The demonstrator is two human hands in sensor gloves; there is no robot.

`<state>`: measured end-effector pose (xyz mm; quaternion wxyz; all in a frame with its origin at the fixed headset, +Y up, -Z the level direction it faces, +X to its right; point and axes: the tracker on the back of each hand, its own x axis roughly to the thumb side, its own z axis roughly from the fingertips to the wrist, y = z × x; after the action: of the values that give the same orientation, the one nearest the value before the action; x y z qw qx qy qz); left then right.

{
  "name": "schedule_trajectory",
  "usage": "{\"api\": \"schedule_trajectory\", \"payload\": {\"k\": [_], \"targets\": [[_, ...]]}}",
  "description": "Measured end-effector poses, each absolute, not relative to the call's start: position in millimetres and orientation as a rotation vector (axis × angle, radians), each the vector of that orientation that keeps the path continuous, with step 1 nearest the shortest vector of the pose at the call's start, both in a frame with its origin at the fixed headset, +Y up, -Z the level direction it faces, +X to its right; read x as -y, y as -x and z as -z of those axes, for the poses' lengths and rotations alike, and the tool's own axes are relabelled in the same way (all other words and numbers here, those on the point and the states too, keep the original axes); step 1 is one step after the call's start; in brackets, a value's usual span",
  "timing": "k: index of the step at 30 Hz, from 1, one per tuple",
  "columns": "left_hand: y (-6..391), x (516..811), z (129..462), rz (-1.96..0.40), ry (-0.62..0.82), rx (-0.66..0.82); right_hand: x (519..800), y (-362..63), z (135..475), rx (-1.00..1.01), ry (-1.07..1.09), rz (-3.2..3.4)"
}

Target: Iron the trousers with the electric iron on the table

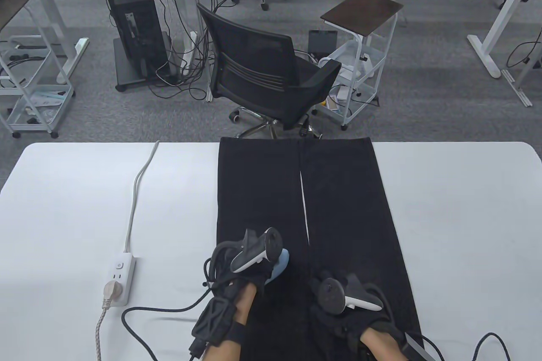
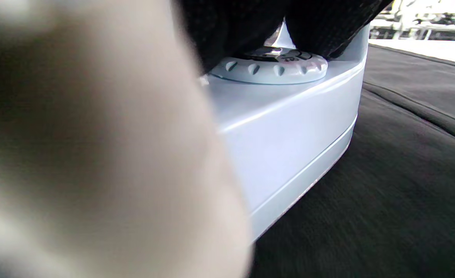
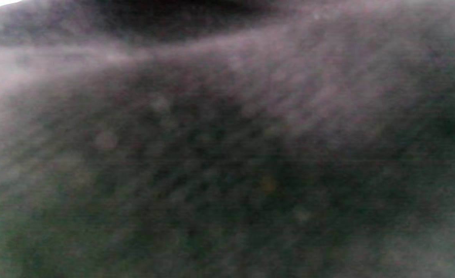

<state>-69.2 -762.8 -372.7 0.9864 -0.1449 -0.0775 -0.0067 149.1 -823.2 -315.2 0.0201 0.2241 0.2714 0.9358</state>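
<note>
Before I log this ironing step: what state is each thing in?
Trousers: spread flat on the table, legs side by side.
Iron: soleplate down on the left leg, left hand on it.
Right hand: resting on the right leg.
Power strip: one plug inserted.

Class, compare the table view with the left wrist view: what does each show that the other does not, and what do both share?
Only the table view shows the power strip, the office chair, the right hand resting on the trousers, and the left hand over the iron. Only the left wrist view shows the iron's ribbed dial and its lower edge meeting the cloth. Both share the pale blue iron sitting on the black trousers.
</note>
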Motion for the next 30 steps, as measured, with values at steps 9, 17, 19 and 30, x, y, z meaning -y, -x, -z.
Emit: {"api": "schedule_trajectory", "payload": {"k": [9, 17, 19, 30], "targets": [[67.5, 763.3, 320.9, 0.034, 0.296, 0.253, 822.8, -150.7, 314.9, -0.842, -0.701, -2.907], [62.7, 762.4, 291.4, 0.041, 0.329, 0.324, 822.5, -150.5, 313.2, -0.852, -0.705, -2.916], [62.5, 761.9, 292.0, 0.037, 0.339, 0.337, 822.3, -151.1, 312.2, -0.842, -0.704, -2.919], [29.5, 720.6, 308.6, 0.054, 0.236, 0.472, 791.9, -203.4, 331.6, -0.611, -0.494, -2.747]]}}
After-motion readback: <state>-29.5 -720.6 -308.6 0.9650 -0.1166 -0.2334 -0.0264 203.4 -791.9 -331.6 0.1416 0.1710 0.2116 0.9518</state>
